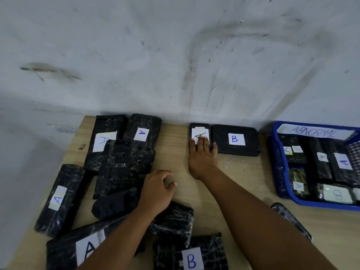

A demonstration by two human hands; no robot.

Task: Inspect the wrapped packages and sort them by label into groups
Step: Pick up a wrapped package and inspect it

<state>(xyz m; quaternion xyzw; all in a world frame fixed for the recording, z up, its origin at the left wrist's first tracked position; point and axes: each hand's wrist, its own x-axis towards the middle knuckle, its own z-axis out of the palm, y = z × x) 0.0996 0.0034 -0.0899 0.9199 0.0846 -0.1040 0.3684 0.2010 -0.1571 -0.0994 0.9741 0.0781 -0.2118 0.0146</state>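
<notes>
Flat and straight-fingered, your right hand (pixel 201 152) presses the small black wrapped package with a white "A" label (pixel 200 134) at the far edge, touching the black "B"-labelled package (pixel 236 139), likely to read or place it. Your left hand (pixel 158 189) rests loosely curled, holding nothing, beside the left "A" pile (pixel 124 152). Surface: light wooden table (pixel 173 149) against a scuffed white wall (pixel 175 55); blue plastic "ABNORMAL" basket (pixel 276 168) far right.

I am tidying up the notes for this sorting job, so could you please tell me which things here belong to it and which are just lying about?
Belonging to the job:
- small A package under the right hand
- B package
- A packages at left
- blue ABNORMAL basket
- left hand

Just lying about:
- wooden table
- scuffed wall
</notes>
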